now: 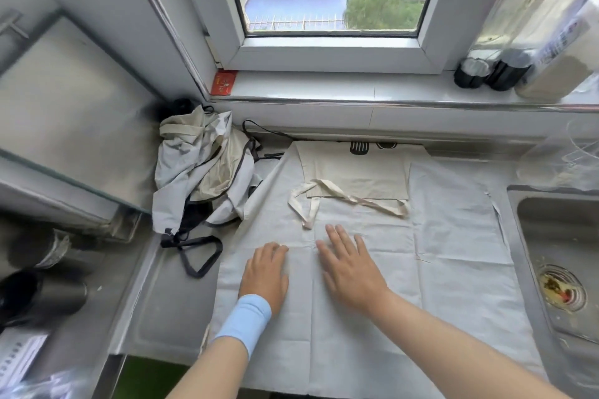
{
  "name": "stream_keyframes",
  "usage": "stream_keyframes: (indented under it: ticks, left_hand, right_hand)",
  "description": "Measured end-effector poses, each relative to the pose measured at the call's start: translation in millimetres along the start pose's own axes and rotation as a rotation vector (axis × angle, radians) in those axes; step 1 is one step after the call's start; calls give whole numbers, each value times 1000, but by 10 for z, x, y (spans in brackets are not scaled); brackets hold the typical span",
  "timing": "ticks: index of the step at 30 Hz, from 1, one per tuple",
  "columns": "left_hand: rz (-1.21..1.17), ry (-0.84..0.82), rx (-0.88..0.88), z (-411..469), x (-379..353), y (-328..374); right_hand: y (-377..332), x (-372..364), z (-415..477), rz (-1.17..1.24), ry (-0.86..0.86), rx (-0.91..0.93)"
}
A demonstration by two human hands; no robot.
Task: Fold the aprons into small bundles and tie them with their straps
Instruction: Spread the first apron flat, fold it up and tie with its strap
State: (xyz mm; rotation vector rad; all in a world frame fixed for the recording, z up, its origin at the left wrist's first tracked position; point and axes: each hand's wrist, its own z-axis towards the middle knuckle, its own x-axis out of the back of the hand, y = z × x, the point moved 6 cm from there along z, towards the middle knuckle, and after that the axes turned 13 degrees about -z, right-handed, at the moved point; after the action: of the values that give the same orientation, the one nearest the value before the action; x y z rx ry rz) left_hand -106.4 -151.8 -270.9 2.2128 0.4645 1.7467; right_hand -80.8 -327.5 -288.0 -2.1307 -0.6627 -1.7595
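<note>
Grey-white cloth: one apron (453, 236) lies spread flat across the middle of the tabletop (168, 301). Its near hem is at the front edge and its right side reaches the sink (551, 230). The cream bib panel (356, 172) is turned down onto the body toward the back edge. A cream strap (340, 196) lies looped across the bib's lower edge, inside the cloth's outline. My reading is that this keeps it out of the folds and handy for tying.

A heap of other aprons (201, 172), crumpled with dark straps trailing, sits at the back-left corner just beside the spread one. They are probably waiting their turn.

Both hands are palm-down on the cloth near its centre, close together.
- Left hand (265, 272): blue wristband (246, 317), fingers slightly bent, tips on the fabric.
- Right hand (350, 269): fingers straight and fanned, pointing toward the back-left.

Grip is open on both; neither holds anything. The forearms enter from the front edge, the right one at a slant. The flat palms suggest smoothing creases before a first fold, and no bundle has been started.
</note>
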Motion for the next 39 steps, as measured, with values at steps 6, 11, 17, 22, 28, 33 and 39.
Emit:
stream_keyframes:
  ticks: [6, 11, 17, 22, 28, 33, 39]
  left_hand:
    - [-56, 70, 473, -781, 56, -533]
    - [-127, 120, 722, -1253, 135, -861]
    - [-266, 70, 729, -1249, 231, -1048]
    - [-486, 49, 668, -1264, 319, -1242]
    - [-552, 63, 527, -1368, 623, -1317]
    - [-692, -80, 384, -1363, 829, -917]
    - [-974, -449, 92, -1261, 811, 44]
  right_hand:
    - [-530, -274, -322, -60, -124, 111]
    - [-616, -155, -418, -33, -179, 28]
    - [-899, -223, -749, -117, -107, 18]
    - [-1147, -71, -921, -87, -53, -59]
    - [-1504, -62, -1099, -45, -161, -45]
    - [-1650, 79, -1064, -66, -325, -49]
    - [-949, 813, -972, 873, -190, -494]
